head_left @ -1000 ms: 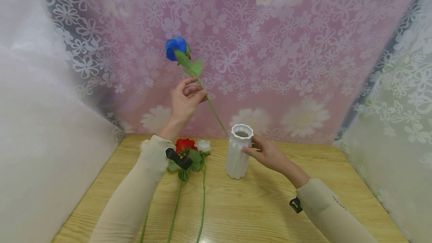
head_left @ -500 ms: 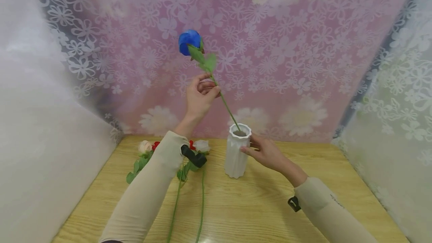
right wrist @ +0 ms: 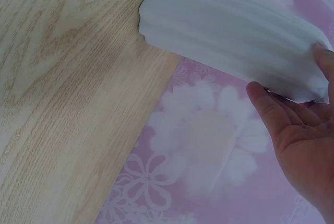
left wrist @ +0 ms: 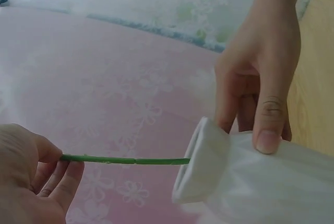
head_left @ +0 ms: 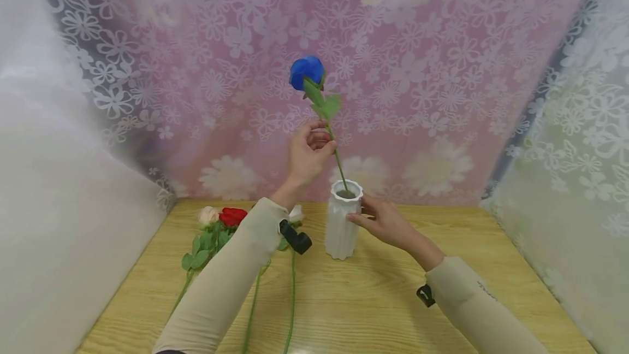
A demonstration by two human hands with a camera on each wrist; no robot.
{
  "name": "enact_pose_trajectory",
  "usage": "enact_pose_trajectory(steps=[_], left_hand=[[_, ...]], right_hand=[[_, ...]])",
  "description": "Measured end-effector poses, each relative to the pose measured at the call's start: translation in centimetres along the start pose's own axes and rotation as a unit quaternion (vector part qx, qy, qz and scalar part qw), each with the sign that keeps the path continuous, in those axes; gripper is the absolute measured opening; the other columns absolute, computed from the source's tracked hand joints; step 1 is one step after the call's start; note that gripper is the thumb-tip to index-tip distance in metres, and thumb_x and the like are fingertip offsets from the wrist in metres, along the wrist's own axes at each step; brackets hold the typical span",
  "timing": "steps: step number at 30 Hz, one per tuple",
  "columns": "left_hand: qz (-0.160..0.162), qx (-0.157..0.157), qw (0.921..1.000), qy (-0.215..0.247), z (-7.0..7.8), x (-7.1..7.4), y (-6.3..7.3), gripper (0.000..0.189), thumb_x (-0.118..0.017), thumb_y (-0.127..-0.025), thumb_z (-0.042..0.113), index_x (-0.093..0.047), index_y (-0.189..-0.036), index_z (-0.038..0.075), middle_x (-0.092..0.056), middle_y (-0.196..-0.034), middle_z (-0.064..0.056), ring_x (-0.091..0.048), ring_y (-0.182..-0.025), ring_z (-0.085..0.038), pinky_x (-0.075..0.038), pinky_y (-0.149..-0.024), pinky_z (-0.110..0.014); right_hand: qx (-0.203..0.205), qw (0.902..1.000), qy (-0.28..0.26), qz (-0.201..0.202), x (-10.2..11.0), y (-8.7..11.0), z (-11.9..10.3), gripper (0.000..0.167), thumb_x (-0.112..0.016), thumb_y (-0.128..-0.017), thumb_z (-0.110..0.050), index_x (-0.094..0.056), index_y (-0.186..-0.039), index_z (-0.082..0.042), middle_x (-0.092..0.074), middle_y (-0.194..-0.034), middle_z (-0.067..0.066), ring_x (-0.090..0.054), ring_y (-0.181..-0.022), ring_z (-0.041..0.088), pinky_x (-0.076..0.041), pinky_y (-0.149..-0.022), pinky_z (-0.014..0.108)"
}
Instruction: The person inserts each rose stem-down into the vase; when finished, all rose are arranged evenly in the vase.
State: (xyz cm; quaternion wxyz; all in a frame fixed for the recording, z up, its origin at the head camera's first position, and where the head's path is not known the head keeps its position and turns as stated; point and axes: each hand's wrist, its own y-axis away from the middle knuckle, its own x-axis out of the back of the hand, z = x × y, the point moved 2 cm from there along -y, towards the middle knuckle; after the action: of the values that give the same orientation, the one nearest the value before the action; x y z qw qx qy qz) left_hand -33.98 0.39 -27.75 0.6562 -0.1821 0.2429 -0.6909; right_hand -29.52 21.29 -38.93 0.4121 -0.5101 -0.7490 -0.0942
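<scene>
My left hand (head_left: pixel 308 157) pinches the green stem of a blue artificial rose (head_left: pixel 307 72) just below its leaves. The bloom tilts up and to the left, and the stem's lower end is inside the mouth of a white fluted vase (head_left: pixel 341 228). In the left wrist view the stem (left wrist: pixel 125 160) runs from thumb and fingers into the rim, where its tip is hidden. My right hand (head_left: pixel 393 225) holds the upright vase near its top from the right, thumb on the near side. The right wrist view shows the vase's base (right wrist: pixel 154 18) on the table.
On the wooden table (head_left: pixel 373 310), left of the vase, lie a pale pink rose (head_left: pixel 208 215), a red rose (head_left: pixel 232 216) and a white rose (head_left: pixel 296 214), partly covered by my left sleeve. A pink flowered backdrop (head_left: pixel 417 97) rises behind the table.
My left hand has carried the blue rose rightward, then lower, and the stem's end has passed from beside the vase into its mouth. My right hand keeps its hold on the vase.
</scene>
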Motion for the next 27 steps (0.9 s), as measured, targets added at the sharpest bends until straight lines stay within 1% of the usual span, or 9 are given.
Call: enact_pose_trajectory(steps=[3, 6, 9, 12, 15, 21, 24, 27], left_hand=[[-0.008, 0.006, 0.9998, -0.018, -0.5, -0.3, 0.3, 0.041, -0.068, -0.090, -0.014, -0.062, -0.130, -0.009, -0.071, -0.099, -0.029, -0.071, -0.080, -0.019, -0.064, -0.076, -0.026], [-0.014, 0.019, 0.9990, -0.038, -1.0, -0.7, 0.6, 0.042, -0.068, -0.090, -0.012, -0.062, -0.132, -0.007, -0.072, -0.101, -0.027, -0.071, -0.083, -0.018, -0.060, -0.076, -0.020], [-0.023, 0.025, 0.9978, -0.056, -1.4, -0.9, 1.1, 0.041, -0.069, -0.092, -0.008, -0.062, -0.133, -0.005, -0.072, -0.101, -0.026, -0.073, -0.087, -0.025, -0.057, -0.075, -0.018], [-0.031, 0.017, 0.9969, -0.071, -1.8, -1.0, 1.5, 0.038, -0.069, -0.093, -0.006, -0.064, -0.131, -0.004, -0.073, -0.101, -0.026, -0.074, -0.091, -0.034, -0.058, -0.077, -0.020], [-0.040, 0.016, 0.9954, -0.085, -2.2, -1.1, 1.8, 0.037, -0.070, -0.094, -0.004, -0.065, -0.131, -0.004, -0.074, -0.101, -0.025, -0.074, -0.093, -0.037, -0.060, -0.080, -0.024], [-0.063, 0.030, 0.9899, -0.123, -2.7, -1.2, 2.5, 0.036, -0.071, -0.096, 0.002, -0.067, -0.132, -0.002, -0.076, -0.106, -0.022, -0.075, -0.096, -0.034, -0.063, -0.087, -0.035], [-0.078, 0.035, 0.9870, -0.136, -2.9, -1.1, 2.7, 0.034, -0.071, -0.097, 0.003, -0.069, -0.130, -0.002, -0.077, -0.107, -0.021, -0.075, -0.096, -0.033, -0.063, -0.086, -0.034], [-0.090, 0.036, 0.9857, -0.138, -3.1, -1.0, 2.9, 0.032, -0.070, -0.097, 0.003, -0.069, -0.128, -0.003, -0.077, -0.107, -0.021, -0.074, -0.094, -0.031, -0.061, -0.083, -0.029]], right_hand=[[-0.001, 1.0000, -0.006, -0.003, 0.0, 0.0, -0.1, 0.065, -0.069, -0.104, -0.031, -0.044, -0.161, -0.011, -0.064, -0.146, 0.017, -0.067, -0.128, 0.037, -0.058, -0.105, 0.051], [-0.003, 0.9999, -0.010, -0.004, 0.0, 0.0, -0.1, 0.064, -0.069, -0.104, -0.030, -0.045, -0.160, -0.010, -0.064, -0.147, 0.018, -0.067, -0.129, 0.038, -0.058, -0.105, 0.052], [-0.005, 0.9999, -0.014, -0.005, 0.0, 0.0, -0.1, 0.064, -0.069, -0.104, -0.030, -0.045, -0.160, -0.010, -0.063, -0.148, 0.018, -0.066, -0.130, 0.039, -0.057, -0.106, 0.052], [-0.005, 0.9999, -0.013, -0.005, 0.0, 0.0, -0.1, 0.064, -0.069, -0.104, -0.030, -0.045, -0.160, -0.010, -0.063, -0.148, 0.017, -0.067, -0.129, 0.039, -0.057, -0.106, 0.052], [-0.001, 1.0000, -0.009, -0.002, -0.1, 0.0, 0.0, 0.064, -0.069, -0.104, -0.030, -0.045, -0.160, -0.010, -0.063, -0.147, 0.017, -0.068, -0.128, 0.038, -0.058, -0.105, 0.051], [0.001, 1.0000, -0.009, -0.003, -0.1, 0.1, 0.1, 0.064, -0.068, -0.104, -0.029, -0.044, -0.161, -0.010, -0.064, -0.146, 0.018, -0.068, -0.127, 0.038, -0.058, -0.104, 0.052], [0.001, 1.0000, -0.007, -0.001, -0.1, 0.1, 0.1, 0.065, -0.068, -0.104, -0.030, -0.043, -0.161, -0.011, -0.065, -0.145, 0.017, -0.069, -0.127, 0.037, -0.059, -0.104, 0.051], [0.004, 1.0000, -0.003, 0.001, -0.2, 0.1, 0.1, 0.066, -0.069, -0.104, -0.029, -0.042, -0.162, -0.011, -0.065, -0.145, 0.018, -0.069, -0.126, 0.038, -0.059, -0.103, 0.051]])
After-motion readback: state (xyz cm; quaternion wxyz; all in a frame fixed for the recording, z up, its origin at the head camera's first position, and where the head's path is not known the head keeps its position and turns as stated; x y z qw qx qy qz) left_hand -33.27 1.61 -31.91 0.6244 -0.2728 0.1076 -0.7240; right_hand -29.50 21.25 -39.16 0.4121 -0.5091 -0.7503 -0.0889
